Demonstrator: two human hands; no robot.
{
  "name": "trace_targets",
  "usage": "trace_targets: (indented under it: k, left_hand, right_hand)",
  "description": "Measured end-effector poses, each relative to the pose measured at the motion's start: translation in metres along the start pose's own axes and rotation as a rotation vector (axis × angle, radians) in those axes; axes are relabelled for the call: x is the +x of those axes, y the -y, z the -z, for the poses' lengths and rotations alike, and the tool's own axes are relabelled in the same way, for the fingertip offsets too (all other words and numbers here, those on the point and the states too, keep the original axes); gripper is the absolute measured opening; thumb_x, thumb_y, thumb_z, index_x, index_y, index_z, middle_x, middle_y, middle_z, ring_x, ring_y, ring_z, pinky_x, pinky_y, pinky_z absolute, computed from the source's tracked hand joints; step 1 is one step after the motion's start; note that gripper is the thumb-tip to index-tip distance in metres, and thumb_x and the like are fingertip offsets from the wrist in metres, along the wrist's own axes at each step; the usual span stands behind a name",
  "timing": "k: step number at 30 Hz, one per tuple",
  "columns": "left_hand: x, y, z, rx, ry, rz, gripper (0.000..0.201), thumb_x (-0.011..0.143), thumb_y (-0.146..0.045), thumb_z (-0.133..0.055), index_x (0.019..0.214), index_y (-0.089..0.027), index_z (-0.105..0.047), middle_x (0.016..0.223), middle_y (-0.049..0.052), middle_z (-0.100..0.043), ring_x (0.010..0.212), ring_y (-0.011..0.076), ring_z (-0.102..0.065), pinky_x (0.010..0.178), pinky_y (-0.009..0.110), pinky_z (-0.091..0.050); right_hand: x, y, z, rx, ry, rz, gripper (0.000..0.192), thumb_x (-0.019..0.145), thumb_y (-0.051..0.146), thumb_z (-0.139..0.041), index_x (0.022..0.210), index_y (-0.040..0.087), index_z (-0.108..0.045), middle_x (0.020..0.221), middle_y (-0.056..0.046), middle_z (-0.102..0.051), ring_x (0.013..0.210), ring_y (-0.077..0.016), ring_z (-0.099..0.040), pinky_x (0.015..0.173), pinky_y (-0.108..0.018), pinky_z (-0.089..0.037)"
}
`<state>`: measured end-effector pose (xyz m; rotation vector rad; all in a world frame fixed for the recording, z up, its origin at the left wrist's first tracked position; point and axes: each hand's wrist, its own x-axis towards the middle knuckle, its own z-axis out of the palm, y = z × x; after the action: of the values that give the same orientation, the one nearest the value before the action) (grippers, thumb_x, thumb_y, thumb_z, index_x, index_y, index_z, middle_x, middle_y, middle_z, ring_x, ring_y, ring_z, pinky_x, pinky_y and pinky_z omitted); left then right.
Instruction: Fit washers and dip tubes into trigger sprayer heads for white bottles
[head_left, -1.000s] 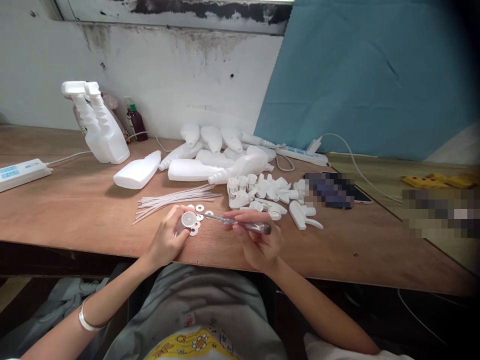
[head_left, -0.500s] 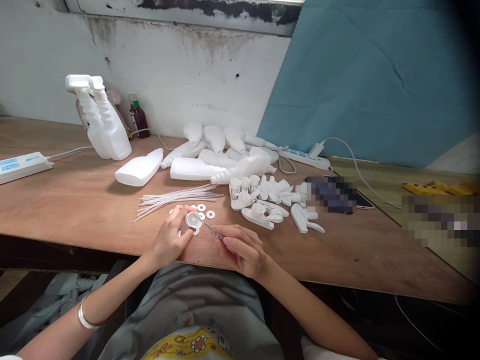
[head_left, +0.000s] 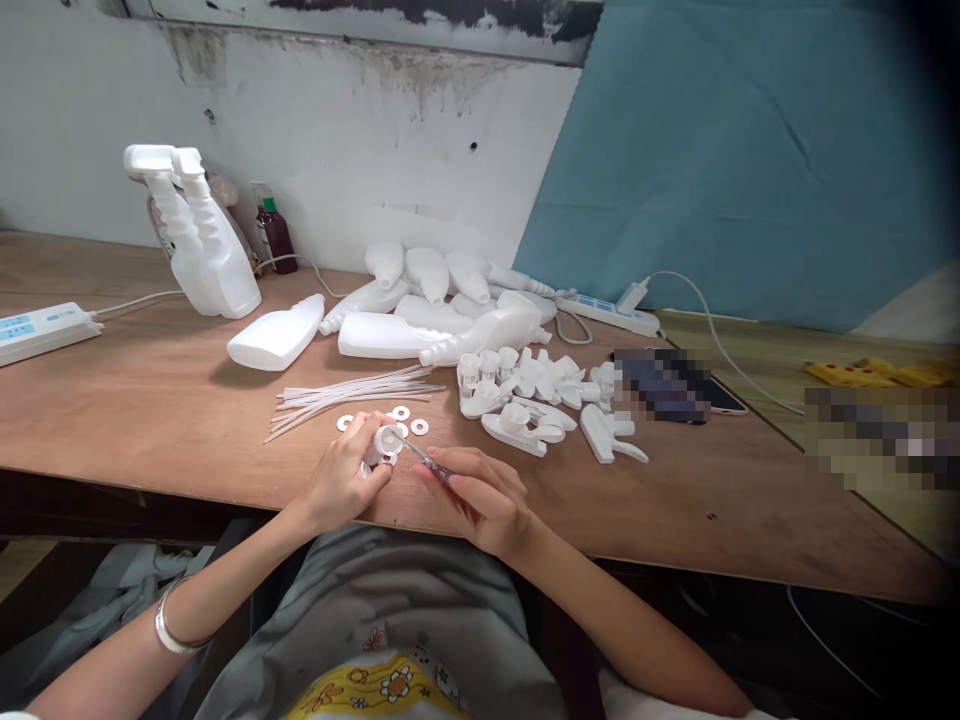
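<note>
Screwdriver [head_left: 424,459] now inside cap [head_left: 387,441] (tilted).

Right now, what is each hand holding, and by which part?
The left hand grips a small white cap around its side. The right hand pinches a thin screwdriver by its handle, tip at the cap.

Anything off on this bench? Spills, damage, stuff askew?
No spills or broken parts show. The wall is stained and its paint peels near the top. Bottles lie tumbled in a loose heap, while two spray bottles lean against the wall. Otherwise nothing stands out.
</note>
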<state>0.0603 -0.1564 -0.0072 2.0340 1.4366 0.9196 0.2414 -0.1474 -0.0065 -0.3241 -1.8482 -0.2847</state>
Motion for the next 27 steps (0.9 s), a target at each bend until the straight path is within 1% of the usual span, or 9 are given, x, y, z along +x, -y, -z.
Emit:
trace_targets:
  k: [3, 6, 11, 13, 17, 19, 21, 24, 27]
  left_hand:
    - [0.001, 0.001, 0.000, -0.031, 0.004, -0.006, 0.032, 0.072, -0.026, -0.043, 0.102, -0.018, -0.046, 0.097, 0.005, -0.052, 0.085, 0.0210, -0.051, 0.079, 0.034, -0.040]
    - [0.001, 0.001, 0.001, -0.063, 0.020, -0.003, 0.032, 0.071, -0.027, -0.042, 0.102, -0.019, -0.045, 0.095, 0.004, -0.052, 0.086, 0.0213, -0.050, 0.078, 0.033, -0.039]
    - [0.001, 0.002, 0.001, -0.115, 0.034, -0.010, 0.034, 0.070, -0.028, -0.043, 0.102, -0.018, -0.045, 0.096, 0.005, -0.052, 0.086, 0.0213, -0.049, 0.079, 0.033, -0.039]
    - [0.001, 0.003, 0.001, -0.126, 0.039, -0.002, 0.035, 0.069, -0.028, -0.043, 0.103, -0.018, -0.044, 0.096, 0.005, -0.052, 0.087, 0.0212, -0.049, 0.079, 0.033, -0.039]
    - [0.001, 0.001, 0.000, -0.091, 0.028, 0.026, 0.035, 0.070, -0.028, -0.043, 0.104, -0.018, -0.044, 0.095, 0.005, -0.053, 0.086, 0.0220, -0.050, 0.076, 0.033, -0.040]
    - [0.001, -0.001, -0.002, -0.032, 0.014, 0.053, 0.035, 0.071, -0.029, -0.044, 0.103, -0.019, -0.044, 0.097, 0.005, -0.053, 0.087, 0.0228, -0.050, 0.077, 0.034, -0.039]
    - [0.001, -0.003, -0.003, 0.011, 0.007, 0.082, 0.034, 0.071, -0.030, -0.045, 0.103, -0.019, -0.044, 0.099, 0.006, -0.052, 0.087, 0.0232, -0.050, 0.078, 0.036, -0.039]
    - [0.000, -0.005, -0.004, 0.005, -0.002, 0.103, 0.034, 0.070, -0.028, -0.044, 0.103, -0.019, -0.043, 0.099, 0.006, -0.052, 0.087, 0.0232, -0.050, 0.077, 0.036, -0.039]
    - [-0.001, -0.006, -0.004, -0.039, -0.014, 0.097, 0.034, 0.069, -0.026, -0.042, 0.102, -0.019, -0.044, 0.098, 0.005, -0.052, 0.087, 0.0227, -0.050, 0.077, 0.035, -0.039]
  right_hand:
    - [-0.001, 0.001, -0.001, -0.030, 0.001, 0.046, 0.034, 0.072, 0.005, -0.066, 0.089, 0.019, -0.041, 0.084, -0.006, -0.067, 0.069, -0.0118, -0.066, 0.057, -0.023, -0.058]
    - [-0.001, 0.000, -0.002, -0.013, -0.023, 0.034, 0.035, 0.070, 0.004, -0.068, 0.089, 0.019, -0.042, 0.083, -0.007, -0.067, 0.069, -0.0127, -0.066, 0.056, -0.021, -0.057]
    - [-0.001, 0.000, -0.002, 0.058, -0.031, -0.071, 0.039, 0.069, 0.005, -0.069, 0.091, 0.021, -0.041, 0.082, -0.006, -0.068, 0.066, -0.0129, -0.066, 0.050, -0.020, -0.055]
    - [-0.002, 0.000, -0.002, 0.057, -0.027, -0.090, 0.039, 0.069, 0.006, -0.069, 0.092, 0.021, -0.041, 0.082, -0.006, -0.068, 0.065, -0.0124, -0.066, 0.049, -0.020, -0.054]
    - [-0.008, -0.001, -0.004, -0.003, 0.019, -0.010, 0.035, 0.071, 0.007, -0.068, 0.090, 0.022, -0.042, 0.089, -0.006, -0.067, 0.074, -0.0135, -0.067, 0.056, -0.022, -0.057]
    - [-0.010, -0.001, -0.005, -0.048, 0.010, 0.073, 0.035, 0.070, 0.007, -0.068, 0.089, 0.022, -0.042, 0.090, -0.007, -0.066, 0.076, -0.0151, -0.067, 0.056, -0.024, -0.057]
    - [-0.009, -0.001, -0.006, -0.069, 0.018, 0.102, 0.034, 0.070, 0.007, -0.068, 0.088, 0.021, -0.043, 0.089, -0.008, -0.066, 0.074, -0.0156, -0.067, 0.055, -0.024, -0.057]
    - [-0.003, 0.000, -0.006, -0.022, -0.001, -0.024, 0.034, 0.071, 0.008, -0.068, 0.088, 0.021, -0.042, 0.083, -0.007, -0.067, 0.069, -0.0146, -0.067, 0.052, -0.021, -0.056]
    - [0.003, 0.001, -0.004, 0.105, -0.071, -0.314, 0.034, 0.072, 0.009, -0.067, 0.089, 0.022, -0.040, 0.078, -0.005, -0.067, 0.069, -0.0155, -0.068, 0.053, -0.023, -0.057]
